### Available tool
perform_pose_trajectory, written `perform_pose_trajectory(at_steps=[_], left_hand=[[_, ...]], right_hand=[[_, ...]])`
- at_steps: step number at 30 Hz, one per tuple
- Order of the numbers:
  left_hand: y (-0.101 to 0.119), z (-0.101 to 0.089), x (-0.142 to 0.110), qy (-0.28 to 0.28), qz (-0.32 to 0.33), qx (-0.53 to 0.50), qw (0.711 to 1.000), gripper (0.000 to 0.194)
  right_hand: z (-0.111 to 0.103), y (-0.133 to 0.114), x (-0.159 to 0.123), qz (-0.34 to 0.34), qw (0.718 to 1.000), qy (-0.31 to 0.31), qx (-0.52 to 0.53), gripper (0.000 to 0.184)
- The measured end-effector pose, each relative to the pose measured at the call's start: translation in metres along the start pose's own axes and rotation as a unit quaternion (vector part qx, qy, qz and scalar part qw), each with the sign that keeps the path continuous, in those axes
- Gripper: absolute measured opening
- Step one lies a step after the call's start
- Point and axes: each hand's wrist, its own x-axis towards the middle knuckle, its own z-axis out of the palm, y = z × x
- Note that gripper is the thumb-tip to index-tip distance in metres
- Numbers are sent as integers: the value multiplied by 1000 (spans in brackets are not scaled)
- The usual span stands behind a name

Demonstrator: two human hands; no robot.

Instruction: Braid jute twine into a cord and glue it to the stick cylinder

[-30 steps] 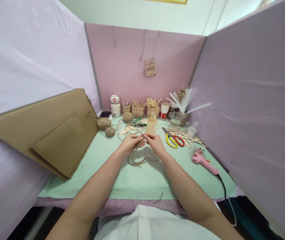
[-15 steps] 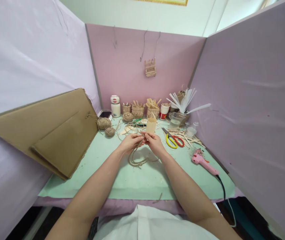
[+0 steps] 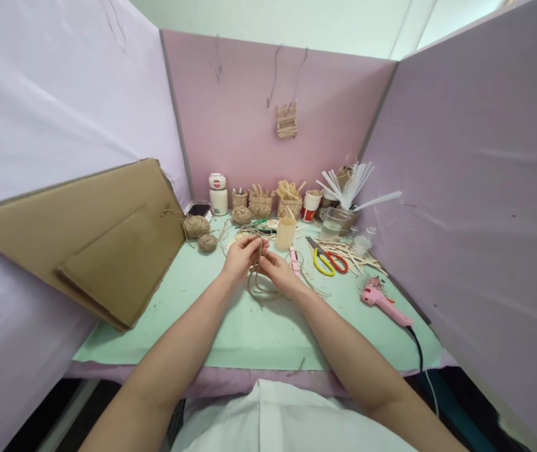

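Brown jute twine [image 3: 260,290] hangs in loops below my two hands, over the green tabletop. My left hand [image 3: 241,256] pinches an upper stretch of it between thumb and fingers. Close beside it, my right hand [image 3: 278,270] also has its fingers closed on the twine, slightly lower. A loose strand trails to the right past my right hand. Just beyond the hands stands a pale wooden cup [image 3: 286,233], with a pink pen-like tool [image 3: 293,260] lying near it, partly hidden by my right hand.
Scissors [image 3: 325,256] lie right of the hands, and a pink glue gun [image 3: 386,302] with its cord farther right. Twine balls [image 3: 196,226] sit at the left, by a leaning cardboard sheet [image 3: 122,245]. Stick-filled baskets [image 3: 290,206] and a white bottle [image 3: 218,196] line the back.
My left hand has risen slightly, and my right hand has moved down and left on the twine. The pink tool and a trailing strand now show beside the right hand. The view has tilted slightly.
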Motion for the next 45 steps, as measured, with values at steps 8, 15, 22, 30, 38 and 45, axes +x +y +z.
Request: perform_pose_trajectory(at_steps=[8,15,22,30,38,45], left_hand=[[2,-11,11,85,-26,-126,988,9],[27,-36,27,210,-41,-252,944,17],[40,-51,33,222,-44,-319,920,19],[42,-59,35,196,-54,-346,916,23],[38,-59,33,214,-67,-326,918,28],[38,-65,34,243,-38,-318,915,31]], right_hand=[[4,5,-4,115,992,-51,-12,24],[-10,-8,-13,262,953,-129,76,18],[-16,-13,-12,311,930,-165,107,12],[-15,-15,-12,303,938,-151,80,13],[-21,-28,-9,211,971,-86,64,16],[-17,-24,-9,162,982,-92,4,17]])
